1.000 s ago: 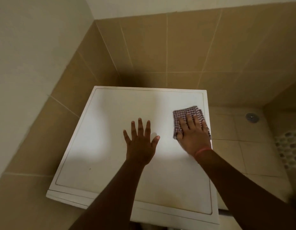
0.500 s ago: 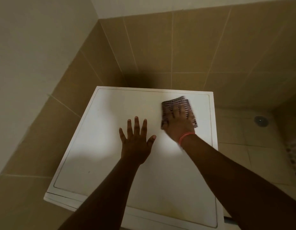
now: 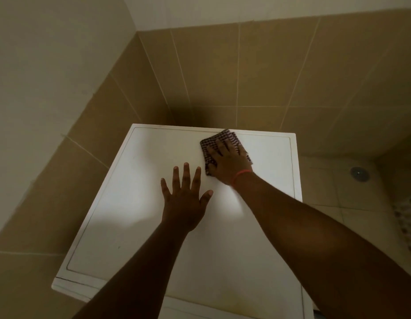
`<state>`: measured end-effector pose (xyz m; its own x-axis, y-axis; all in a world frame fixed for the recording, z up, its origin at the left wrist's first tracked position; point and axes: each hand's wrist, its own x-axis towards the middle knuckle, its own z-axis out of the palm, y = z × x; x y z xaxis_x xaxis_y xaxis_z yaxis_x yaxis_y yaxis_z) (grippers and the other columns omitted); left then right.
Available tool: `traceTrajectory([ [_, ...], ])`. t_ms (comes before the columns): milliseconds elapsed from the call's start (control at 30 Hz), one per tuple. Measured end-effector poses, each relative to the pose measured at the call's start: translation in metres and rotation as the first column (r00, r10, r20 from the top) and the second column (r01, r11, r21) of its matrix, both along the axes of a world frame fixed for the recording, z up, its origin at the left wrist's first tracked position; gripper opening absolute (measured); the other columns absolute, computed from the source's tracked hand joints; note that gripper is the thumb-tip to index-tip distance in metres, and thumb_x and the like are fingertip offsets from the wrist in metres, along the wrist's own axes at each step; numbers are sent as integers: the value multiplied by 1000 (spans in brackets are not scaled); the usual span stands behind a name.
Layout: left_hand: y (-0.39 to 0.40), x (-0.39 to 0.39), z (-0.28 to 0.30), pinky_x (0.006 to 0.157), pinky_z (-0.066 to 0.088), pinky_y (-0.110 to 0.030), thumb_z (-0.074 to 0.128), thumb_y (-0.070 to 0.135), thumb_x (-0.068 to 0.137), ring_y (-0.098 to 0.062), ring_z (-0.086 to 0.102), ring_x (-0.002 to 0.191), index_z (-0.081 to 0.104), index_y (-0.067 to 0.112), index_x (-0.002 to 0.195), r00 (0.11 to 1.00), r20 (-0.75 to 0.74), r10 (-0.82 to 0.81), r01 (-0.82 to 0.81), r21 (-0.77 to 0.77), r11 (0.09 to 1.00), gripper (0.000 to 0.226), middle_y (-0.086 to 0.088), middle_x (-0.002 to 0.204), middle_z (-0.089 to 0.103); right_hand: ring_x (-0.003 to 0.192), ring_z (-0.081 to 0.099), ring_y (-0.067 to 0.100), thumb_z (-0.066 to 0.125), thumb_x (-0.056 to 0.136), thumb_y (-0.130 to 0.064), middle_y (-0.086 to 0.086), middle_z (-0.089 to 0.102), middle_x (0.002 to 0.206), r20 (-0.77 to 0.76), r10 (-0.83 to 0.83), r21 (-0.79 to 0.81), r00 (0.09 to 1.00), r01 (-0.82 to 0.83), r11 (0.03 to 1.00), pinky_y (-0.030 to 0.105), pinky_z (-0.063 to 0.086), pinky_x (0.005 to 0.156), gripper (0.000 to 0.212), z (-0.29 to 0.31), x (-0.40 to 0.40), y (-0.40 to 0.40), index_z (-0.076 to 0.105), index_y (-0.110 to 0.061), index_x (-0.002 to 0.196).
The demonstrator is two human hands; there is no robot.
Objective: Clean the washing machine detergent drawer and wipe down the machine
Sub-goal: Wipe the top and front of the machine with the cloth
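Observation:
The white top of the washing machine (image 3: 135, 203) fills the middle of the view, seen from above. My right hand (image 3: 227, 161) lies flat with straight fingers on a folded dark checked cloth (image 3: 225, 135), pressing it onto the top near the back edge. My left hand (image 3: 185, 196) rests flat on the middle of the top, fingers spread, holding nothing. The detergent drawer and the machine's front are out of sight below the frame.
The machine stands in a corner, with beige tiled walls (image 3: 269, 72) close behind it and on the left. To the right lies a tiled floor with a round drain (image 3: 358, 172). A pebble-patterned strip (image 3: 407, 217) shows at the far right edge.
My right hand has slid the cloth from the right edge of the top towards the back and left. My left hand has stayed flat in the middle.

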<state>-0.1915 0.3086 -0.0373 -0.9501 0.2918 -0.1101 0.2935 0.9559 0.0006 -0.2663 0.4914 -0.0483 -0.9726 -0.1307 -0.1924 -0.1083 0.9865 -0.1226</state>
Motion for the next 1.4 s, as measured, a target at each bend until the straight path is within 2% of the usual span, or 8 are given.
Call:
traceTrajectory([
  [267, -25, 3, 1, 116, -8, -61, -8, 71, 87, -33, -19, 149, -16, 31, 154, 999, 10, 40, -40, 15, 999, 79, -6, 163, -21, 151, -1, 33, 20, 96, -54, 6, 3, 166, -2, -559, -40, 829, 559, 828, 59, 0, 119, 67, -4, 18, 69, 9, -30, 157],
  [333, -28, 5, 1, 117, -7, -62, -9, 71, 87, -33, -20, 149, -16, 31, 154, 998, 21, 56, -56, 27, 998, 79, -7, 163, -20, 151, 2, 34, 19, 96, -52, 6, 5, 166, -23, -471, -34, 882, 470, 882, 59, 1, 119, 66, -2, 34, 55, 7, -31, 157],
  [500, -24, 16, 3, 117, -6, -62, -12, 71, 85, -33, -20, 149, -18, 30, 153, 998, 45, 54, -55, 32, 998, 80, -6, 163, -21, 148, 22, 33, 26, 92, -54, 8, 28, 161, -119, 56, 26, 991, -53, 998, 56, 17, 119, 66, -9, 99, 40, 26, -32, 154],
  [700, -33, 23, 9, 117, -6, -62, -12, 71, 86, -34, -22, 148, -20, 30, 153, 997, 47, 61, -62, 20, 998, 79, -7, 162, -23, 147, 23, 34, 29, 89, -50, 8, 30, 159, -128, -337, 29, 933, 343, 939, 57, 13, 119, 67, -12, 118, 51, 31, -28, 152],
  [867, -33, 39, 11, 117, -5, -63, -11, 71, 86, -33, -21, 148, -19, 30, 152, 997, 45, 60, -62, 37, 997, 78, -7, 162, -22, 149, 20, 32, 30, 94, -53, 7, 26, 161, -122, 66, -16, 990, -68, 998, 57, 16, 119, 65, -7, 173, -1, 26, -30, 155],
  [1067, -52, 54, 16, 117, -5, -62, -13, 70, 86, -34, -21, 148, -21, 30, 152, 996, 41, 82, -83, 19, 996, 78, -7, 162, -22, 146, 25, 36, 32, 92, -49, 11, 31, 158, -140, -243, -41, 960, 239, 970, 60, 16, 117, 65, -3, 185, -25, 32, -27, 153],
  [1233, -63, 64, 25, 117, -8, -63, -15, 71, 84, -34, -23, 147, -30, 31, 146, 996, 54, 69, -71, 42, 997, 76, -8, 161, -26, 147, 25, 32, 32, 96, -55, 7, 30, 159, -118, 199, -41, 973, -204, 978, 58, 16, 119, 63, 3, 222, -72, 26, -32, 154],
  [1400, -85, 66, 32, 116, -5, -63, -11, 69, 87, -36, -15, 149, -16, 28, 154, 996, -8, 87, -87, 29, 996, 79, -9, 163, -18, 145, 29, 36, 35, 94, -50, 11, 36, 156, -96, -154, -75, 983, 147, 986, 61, 21, 116, 62, 1, 230, -93, 36, -26, 151],
])
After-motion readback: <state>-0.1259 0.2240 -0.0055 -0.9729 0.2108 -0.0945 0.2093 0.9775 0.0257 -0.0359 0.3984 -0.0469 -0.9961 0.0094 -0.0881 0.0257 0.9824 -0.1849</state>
